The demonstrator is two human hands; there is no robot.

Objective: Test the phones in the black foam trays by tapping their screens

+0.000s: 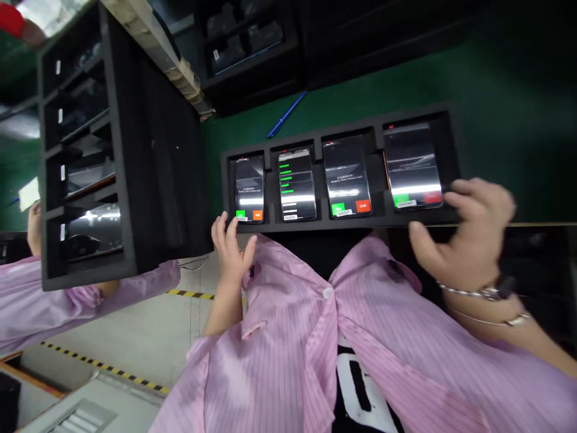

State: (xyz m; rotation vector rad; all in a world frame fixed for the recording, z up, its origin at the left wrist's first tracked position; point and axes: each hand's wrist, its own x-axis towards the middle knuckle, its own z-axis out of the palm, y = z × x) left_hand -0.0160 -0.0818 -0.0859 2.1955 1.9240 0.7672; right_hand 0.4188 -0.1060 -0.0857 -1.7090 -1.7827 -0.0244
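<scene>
Head view: the phones (346,171) sat in the tray (377,174), left hand (232,249) and right hand (473,231) at opposite ends, fingers apart, nothing clamped. Looked light, stiff, slippery (probably crackable glass), so side edges seemed the best hold.

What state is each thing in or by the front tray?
Leftmost phone: lit, showing green and orange
Second phone: lit, green text
Third phone: lit, showing green and red
Rightmost phone: lit, showing green and red
Pen: lying flat
Left hand: open, empty
Right hand: open, empty
</scene>
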